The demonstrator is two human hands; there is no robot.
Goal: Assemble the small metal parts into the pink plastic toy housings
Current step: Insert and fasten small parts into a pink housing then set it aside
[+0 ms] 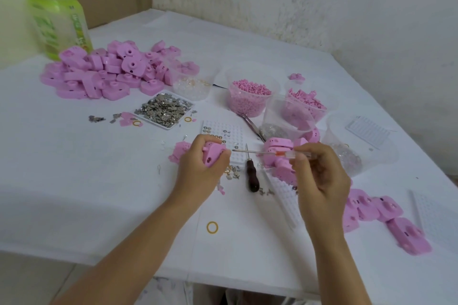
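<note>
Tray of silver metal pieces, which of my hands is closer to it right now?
Left. Your left hand, gripping a pink housing, is just nearer you and slightly right of the tray; your right hand, holding the screwdriver, is much farther to the right.

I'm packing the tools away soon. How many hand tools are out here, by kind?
Screwdriver: 1
Dark-handled awl: 1
Tweezers: 1
Total: 3
</note>
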